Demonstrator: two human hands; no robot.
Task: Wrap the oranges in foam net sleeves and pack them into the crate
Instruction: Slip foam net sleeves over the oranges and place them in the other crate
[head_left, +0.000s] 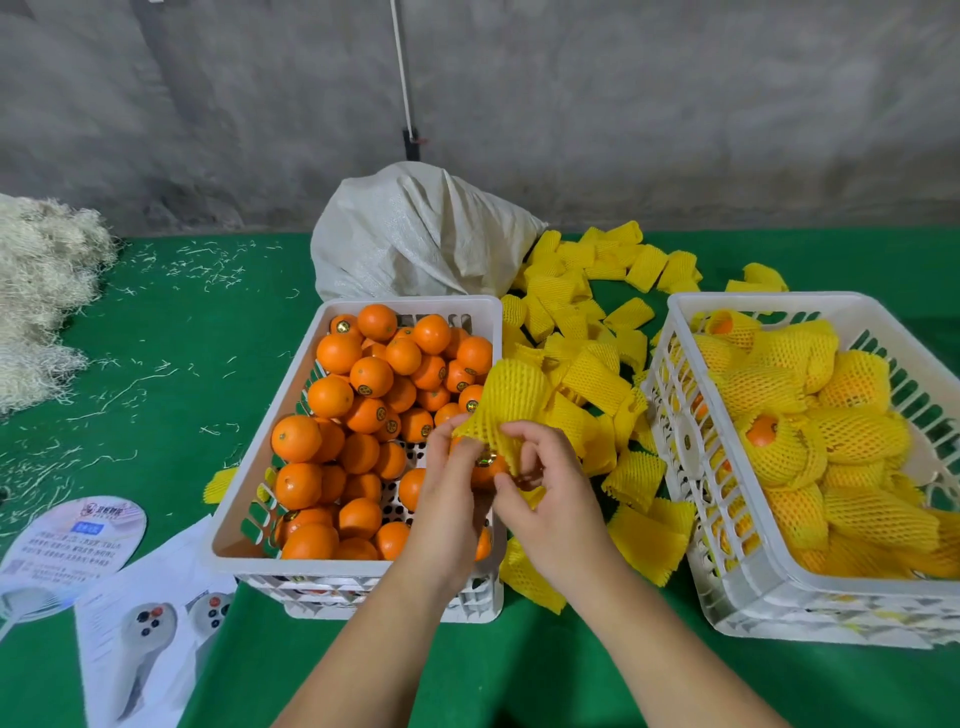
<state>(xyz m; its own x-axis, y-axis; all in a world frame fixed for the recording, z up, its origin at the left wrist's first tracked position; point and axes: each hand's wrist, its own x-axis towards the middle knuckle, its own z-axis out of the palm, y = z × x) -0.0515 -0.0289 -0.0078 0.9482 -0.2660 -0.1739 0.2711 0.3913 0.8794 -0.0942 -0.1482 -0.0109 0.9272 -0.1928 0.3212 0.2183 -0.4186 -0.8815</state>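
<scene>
My left hand (449, 499) grips an orange (487, 470) with a small sticker, held above the right rim of the left white crate (244, 499). My right hand (545, 493) pinches the lower edge of a yellow foam net sleeve (511, 400) that stands up over the orange. The sleeve's mouth lies at the top of the fruit; most of the orange is hidden by my fingers. The left crate holds several bare oranges (371, 376). The right white crate (685, 447) holds several oranges wrapped in yellow sleeves (852, 436).
Loose yellow sleeves (587, 317) lie scattered between and behind the crates on the green cloth (208, 312). A white woven sack (415, 234) stands at the back. Pale shredded straw (41, 296) sits far left. Printed leaflets and a paper fan (78, 540) lie near left.
</scene>
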